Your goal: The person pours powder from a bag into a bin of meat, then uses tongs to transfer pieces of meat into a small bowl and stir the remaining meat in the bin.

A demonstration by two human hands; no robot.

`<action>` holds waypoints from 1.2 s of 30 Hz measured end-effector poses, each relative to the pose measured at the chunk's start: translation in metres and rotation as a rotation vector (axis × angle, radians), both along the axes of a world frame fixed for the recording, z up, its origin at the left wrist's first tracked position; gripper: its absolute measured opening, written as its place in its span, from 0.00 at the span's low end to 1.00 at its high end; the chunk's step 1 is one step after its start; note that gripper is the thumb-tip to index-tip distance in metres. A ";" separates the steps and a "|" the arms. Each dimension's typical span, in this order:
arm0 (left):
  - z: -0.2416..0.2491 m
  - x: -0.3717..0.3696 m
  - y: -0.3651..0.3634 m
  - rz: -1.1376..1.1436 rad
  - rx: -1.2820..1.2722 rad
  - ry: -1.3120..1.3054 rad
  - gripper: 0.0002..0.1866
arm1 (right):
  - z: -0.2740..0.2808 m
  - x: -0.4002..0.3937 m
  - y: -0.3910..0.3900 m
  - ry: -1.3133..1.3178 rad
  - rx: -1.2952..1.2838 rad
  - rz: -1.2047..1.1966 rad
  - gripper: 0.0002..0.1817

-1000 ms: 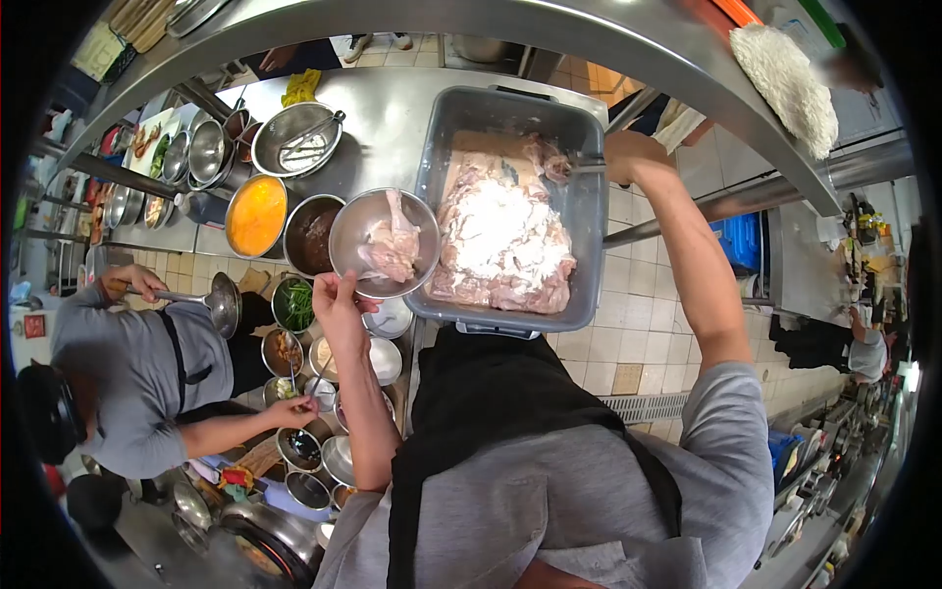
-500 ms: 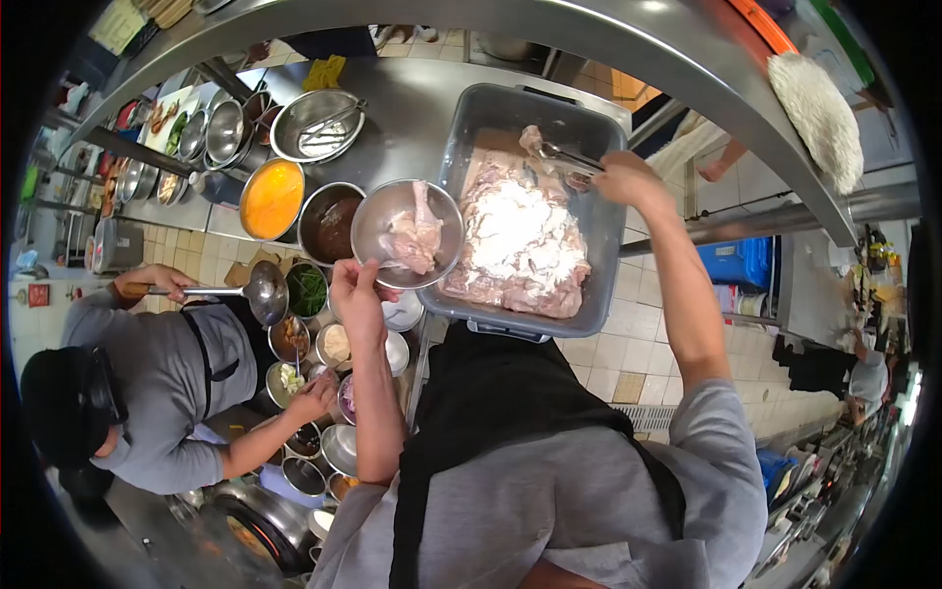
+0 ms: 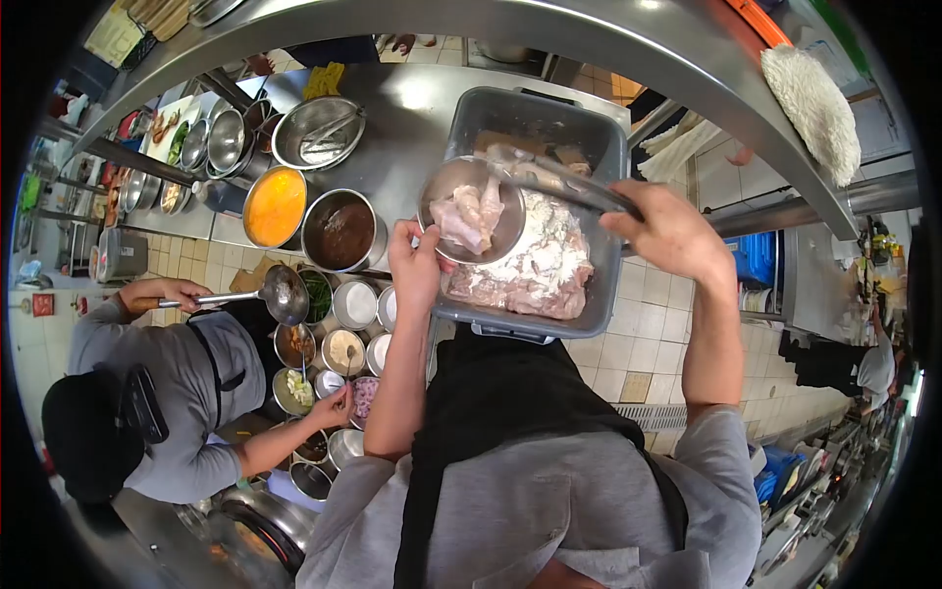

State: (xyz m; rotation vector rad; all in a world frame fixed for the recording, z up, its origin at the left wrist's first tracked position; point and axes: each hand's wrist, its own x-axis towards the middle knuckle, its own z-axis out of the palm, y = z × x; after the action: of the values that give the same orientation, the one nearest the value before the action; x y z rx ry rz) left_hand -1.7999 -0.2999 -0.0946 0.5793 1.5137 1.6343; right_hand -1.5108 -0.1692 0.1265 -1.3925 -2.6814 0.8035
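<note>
My left hand (image 3: 416,257) grips the near-left rim of a steel bowl (image 3: 510,236) that hangs over the left part of a grey tub (image 3: 610,285). Raw chicken pieces (image 3: 469,216) lie in the bowl. Metal tongs (image 3: 574,187) are held in my right hand (image 3: 667,228), their tips over the bowl's upper right edge beside the chicken; whether they pinch a piece is unclear. Below, the tub holds more raw chicken (image 3: 520,294) with white powder (image 3: 545,250) on top.
Left of the tub stand a pot of brown liquid (image 3: 340,231) and a bowl of orange liquid (image 3: 275,206). Behind them is a steel bowl with utensils (image 3: 319,133). A co-worker (image 3: 172,393) at the left holds a ladle (image 3: 285,294). A steel shelf (image 3: 589,29) crosses overhead.
The bowl in my left hand has moved right, over the tub. My right hand has brought the tongs down and left to the bowl. More chicken shows in the bowl.
</note>
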 end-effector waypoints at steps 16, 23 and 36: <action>0.027 -0.064 -0.066 0.242 -0.015 0.044 0.09 | -0.030 0.016 0.042 -0.673 -0.002 -0.045 0.16; 0.012 -0.060 -0.073 0.196 -0.019 0.014 0.10 | -0.067 -0.005 -0.001 -1.092 -0.111 0.257 0.15; 0.016 -0.055 -0.066 0.141 -0.026 0.008 0.10 | -0.117 0.038 0.045 -0.712 0.069 -0.061 0.15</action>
State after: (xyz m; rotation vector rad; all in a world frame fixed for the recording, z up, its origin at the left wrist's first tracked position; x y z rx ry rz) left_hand -1.8554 -0.3659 -0.0785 0.4740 1.6106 1.7176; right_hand -1.4728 -0.1243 0.0094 -2.0355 -3.0653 0.2161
